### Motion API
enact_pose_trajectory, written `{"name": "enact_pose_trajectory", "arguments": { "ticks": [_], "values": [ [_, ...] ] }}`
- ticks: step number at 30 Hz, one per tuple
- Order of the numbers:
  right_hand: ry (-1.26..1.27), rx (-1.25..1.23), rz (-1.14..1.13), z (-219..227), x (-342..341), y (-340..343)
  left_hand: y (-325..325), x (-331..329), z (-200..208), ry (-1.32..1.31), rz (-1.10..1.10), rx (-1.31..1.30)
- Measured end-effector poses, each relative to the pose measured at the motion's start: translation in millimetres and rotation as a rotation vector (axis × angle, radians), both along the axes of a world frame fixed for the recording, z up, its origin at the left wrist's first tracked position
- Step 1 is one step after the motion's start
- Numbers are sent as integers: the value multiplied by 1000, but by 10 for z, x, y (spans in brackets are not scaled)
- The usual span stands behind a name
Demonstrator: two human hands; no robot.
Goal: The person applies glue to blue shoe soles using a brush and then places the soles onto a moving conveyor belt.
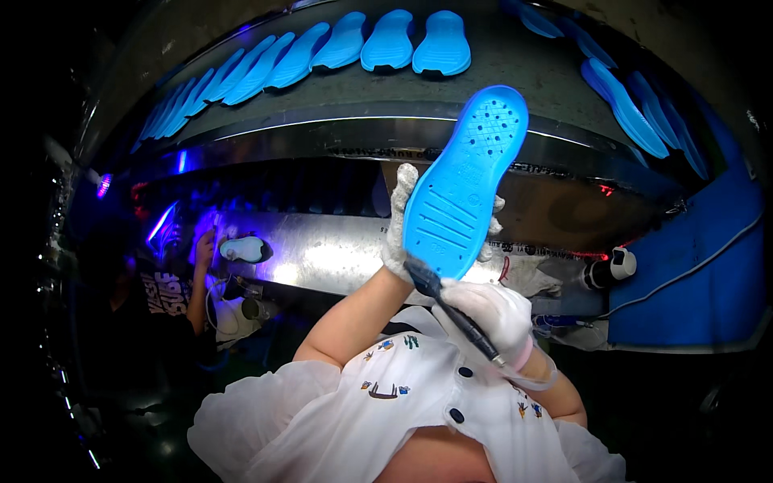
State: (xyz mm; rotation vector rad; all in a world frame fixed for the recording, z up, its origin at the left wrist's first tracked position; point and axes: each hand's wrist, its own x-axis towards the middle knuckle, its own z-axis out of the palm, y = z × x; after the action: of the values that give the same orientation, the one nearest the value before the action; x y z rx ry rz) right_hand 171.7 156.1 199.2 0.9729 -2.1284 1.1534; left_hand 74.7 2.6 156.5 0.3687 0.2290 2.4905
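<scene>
Blue sole (463, 189), gripped from behind by the gloved left hand (400, 221); right hand (491, 310) clasps a brush (451, 310) at its heel, where pressure could twist it loose

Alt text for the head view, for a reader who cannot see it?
A gloved left hand holds up a blue shoe sole, while the gloved right hand touches a dark brush to its heel end. More blue soles lie in rows on the conveyor behind.
</scene>
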Motion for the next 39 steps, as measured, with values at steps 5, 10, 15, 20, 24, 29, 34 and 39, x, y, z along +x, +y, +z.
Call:
{"name": "enact_pose_trajectory", "arguments": {
  "ticks": [5, 10, 15, 20, 24, 29, 34, 39],
  "values": [
    [-552, -329, -136, -45, -165, 150, -155, -63, 107, 41, -66, -286],
    [-151, 328, 182, 184, -6, 174, -365, -325, -312, -100, -77, -387],
    [-228, 29, 151, -110, -144, 188, -299, -322, -24, -101, -102, -586],
    [-228, 44, 158, 86, 20, 139, -308, -187, 395, -50, -153, -767],
    [-142, 228, 107, 121, -19, 178, -315, -272, 388, -46, -6, -915],
    [-36, 87, 31, -5, -123, 308, -383, -267, 698, 41, -253, -1032],
    [50, 363, 56, 143, -17, 285, -364, -318, 318, 174, 211, -980],
    [-102, 311, 49, 275, -71, 384, -499, -399, 496, 279, 24, -1138]
  ]
}}
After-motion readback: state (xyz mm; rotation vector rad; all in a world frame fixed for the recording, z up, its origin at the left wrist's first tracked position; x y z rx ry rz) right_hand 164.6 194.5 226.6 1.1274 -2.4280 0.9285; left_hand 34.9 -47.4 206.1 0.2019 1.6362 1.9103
